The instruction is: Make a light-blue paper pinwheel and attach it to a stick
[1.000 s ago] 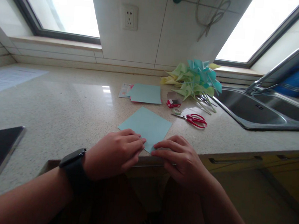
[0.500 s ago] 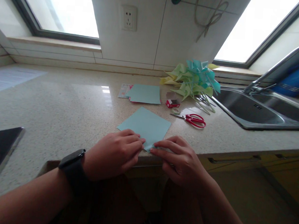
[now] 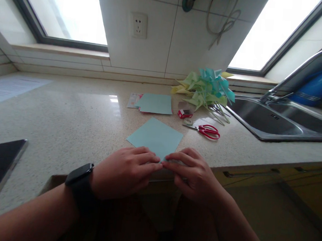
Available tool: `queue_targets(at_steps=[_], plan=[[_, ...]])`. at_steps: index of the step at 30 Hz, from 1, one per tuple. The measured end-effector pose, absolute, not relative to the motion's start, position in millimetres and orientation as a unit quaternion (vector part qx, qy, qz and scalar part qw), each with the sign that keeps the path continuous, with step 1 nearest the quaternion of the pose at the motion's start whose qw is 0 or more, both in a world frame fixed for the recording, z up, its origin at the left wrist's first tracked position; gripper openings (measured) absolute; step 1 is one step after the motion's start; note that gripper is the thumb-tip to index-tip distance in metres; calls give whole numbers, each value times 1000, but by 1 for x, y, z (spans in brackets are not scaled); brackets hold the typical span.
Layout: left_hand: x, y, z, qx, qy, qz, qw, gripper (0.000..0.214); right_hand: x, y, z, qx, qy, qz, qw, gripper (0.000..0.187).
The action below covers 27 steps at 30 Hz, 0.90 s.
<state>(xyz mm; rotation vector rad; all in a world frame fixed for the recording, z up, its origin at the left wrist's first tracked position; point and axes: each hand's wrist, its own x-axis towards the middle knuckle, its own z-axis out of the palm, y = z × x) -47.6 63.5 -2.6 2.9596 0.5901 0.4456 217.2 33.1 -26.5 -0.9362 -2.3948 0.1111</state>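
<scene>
A light blue square sheet of paper [image 3: 155,136] lies cornerwise on the counter, its nearest corner at the front edge. My left hand [image 3: 131,170], with a black watch above it on the wrist, has its fingers together on that near corner. From the other side my right hand [image 3: 194,172] grips the same corner, fingertips pressed together. The two sets of fingertips almost meet there and hide the paper's tip. Beyond the sheet is a stack of coloured paper [image 3: 156,103], light blue on top.
Red-handled scissors [image 3: 208,131], a roll of tape [image 3: 188,121] and a small red box [image 3: 185,113] lie right of the paper. Behind them are green, yellow and blue paper pinwheels [image 3: 207,87]. A steel sink [image 3: 264,137] is at right, a dark tablet-like slab [image 3: 0,168] at left.
My left fingers have slid right along the paper's near corner to my right fingertips. My right hand has barely moved. The view has tilted slightly upward.
</scene>
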Motion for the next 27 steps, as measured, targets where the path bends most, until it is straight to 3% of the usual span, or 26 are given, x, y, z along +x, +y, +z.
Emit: queue_targets(at_steps=[16,27], plan=[[-39,60,8,970,216,99,42,33,215,31,-25,-352,-888,48,291,48],[-40,60,5,970,213,108,50,37,212,31,-23,-360,-887,37,286,38]])
